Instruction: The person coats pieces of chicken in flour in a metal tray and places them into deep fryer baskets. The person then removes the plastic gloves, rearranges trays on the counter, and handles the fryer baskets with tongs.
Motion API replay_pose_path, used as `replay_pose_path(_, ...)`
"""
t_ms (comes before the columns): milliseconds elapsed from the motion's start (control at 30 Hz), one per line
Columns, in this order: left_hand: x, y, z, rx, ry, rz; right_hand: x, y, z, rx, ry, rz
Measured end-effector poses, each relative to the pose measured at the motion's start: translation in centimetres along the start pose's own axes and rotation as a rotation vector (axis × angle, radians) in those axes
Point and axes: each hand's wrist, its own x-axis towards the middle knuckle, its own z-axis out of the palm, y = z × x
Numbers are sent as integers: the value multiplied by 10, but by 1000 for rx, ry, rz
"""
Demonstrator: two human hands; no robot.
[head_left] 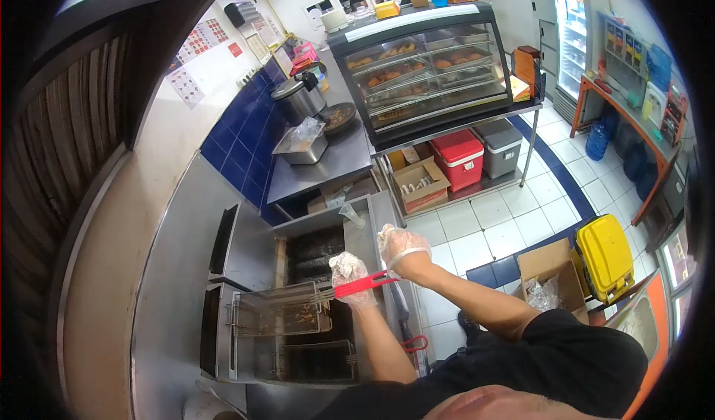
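Note:
My left hand, in a clear plastic glove crusted with white flour or batter, is curled closed at the red handle of a fryer basket. The handle crosses in front of the hand, and what its fingers hold is hidden. My right hand, gloved and floury too, is closed just beyond the handle's outer end; its contents cannot be made out. Brown crumbs lie in the wire basket, which sits over the deep fryer. A second basket is in the nearer part of the fryer.
Beyond the fryer, a steel counter bears a pot, a pan and a metal tray. A glass food display stands behind, over red and grey coolers. A cardboard box and yellow bin are at right.

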Motion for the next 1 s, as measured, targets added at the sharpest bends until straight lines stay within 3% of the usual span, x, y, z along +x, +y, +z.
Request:
replay_pose_path(100,-1,-11,10,69,-38,57,-1,1,-6,19,2,-17)
replay_pose_path(300,-12,-14,-2,-43,-45,-60,-9,21,6,-10,-20,24)
replay_pose_path(367,-14,-21,-1,72,8,59,-8,31,16,-45,-60,-11)
replay_pose_path(400,-22,-28,-4,285,180,259,-10,34,20,-47,-60,-12)
replay_pose_path(433,-24,-25,-14,282,178,261,-12,35,19,-43,-87,30)
replay_pose_path(500,-26,1,-52,271,-215,-6,-14,34,15,-40,-105,70)
replay_pose_path(567,-42,13,-72,589,-58,174,-23,28,2,-24,-139,121)
replay_pose_path(633,-55,18,-86,2027,32,610,-26,33,12,-34,-146,98)
replay_pose_path(700,-49,46,-124,1329,298,570,-29,38,24,-40,-156,75)
replay_pose_path(867,-42,76,-157,439,-234,164,-34,48,41,-50,-212,22)
replay_pose_path(900,-38,79,-162,438,-236,160,-31,49,42,-50,-208,23)
replay_pose_path(933,-36,75,-157,767,-67,318,-29,50,40,-52,-192,-9)
replay_pose_path(1000,-37,66,-149,1091,112,471,-25,51,41,-55,-174,-38)
